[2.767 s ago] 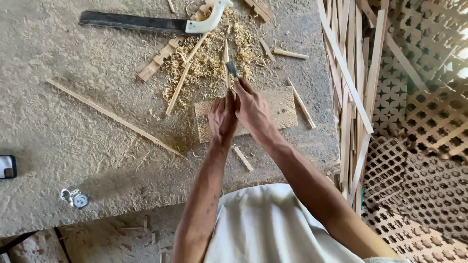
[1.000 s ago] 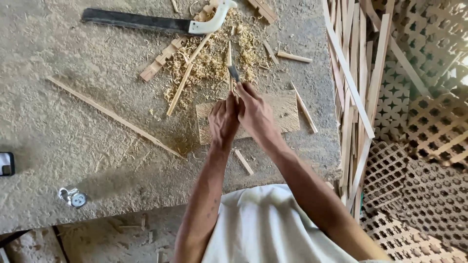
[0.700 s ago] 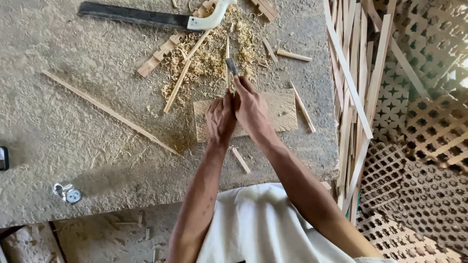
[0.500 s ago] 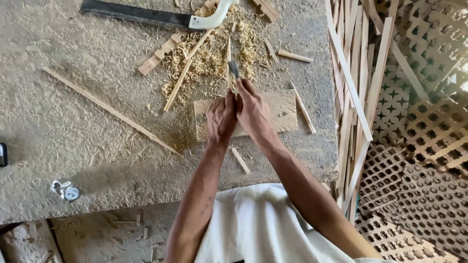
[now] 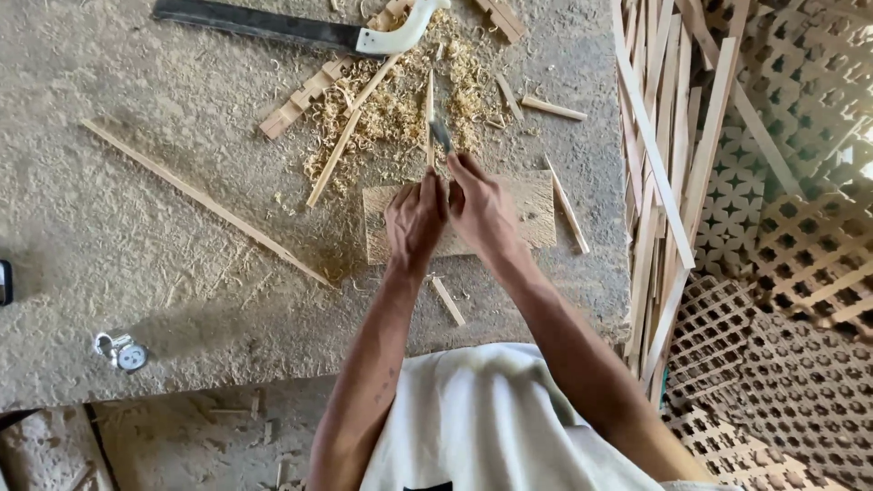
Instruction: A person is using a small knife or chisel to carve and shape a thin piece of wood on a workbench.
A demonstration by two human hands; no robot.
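Centre of frame: left hand (image 5: 416,216) closed around the near end of a thin wooden stick (image 5: 429,105), which points away toward the top of the frame over a pile of shavings (image 5: 391,109). Right hand (image 5: 480,205) closed on a small knife (image 5: 442,136), dark blade lying against the stick just beyond the fingers. Both hands sit above a flat wooden block (image 5: 536,214) on the rough concrete slab (image 5: 136,227).

Stick: pale, narrow, straight, freshly cut look. Likely very light, stiff along its length but easy to snap or split; best held low, near the base, as here.

Upper left: a saw (image 5: 273,27) with a white handle. Right edge: bundled slats (image 5: 668,155) and lattice panels (image 5: 800,182).
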